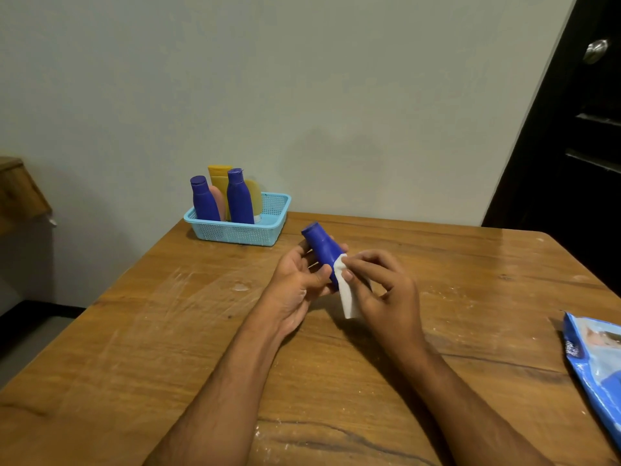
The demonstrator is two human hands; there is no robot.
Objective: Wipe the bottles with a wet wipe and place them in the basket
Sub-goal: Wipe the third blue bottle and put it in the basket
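A blue bottle [321,247] is held above the wooden table [168,331], tilted with its cap pointing up and to the left. My left hand [299,284] grips its lower body from the left. My right hand [379,287] pinches a white wet wipe [347,297] against the bottle's right side; the wipe hangs down below my fingers. At the table's far edge stands a light blue basket [272,227] holding two blue bottles [239,196], a yellow bottle [218,178] and a pink one [217,200], all upright.
A blue wet wipe pack [598,364] lies at the table's right edge. A dark door with a metal knob [595,50] is at the right. A wooden piece of furniture [20,193] stands at the far left by the wall.
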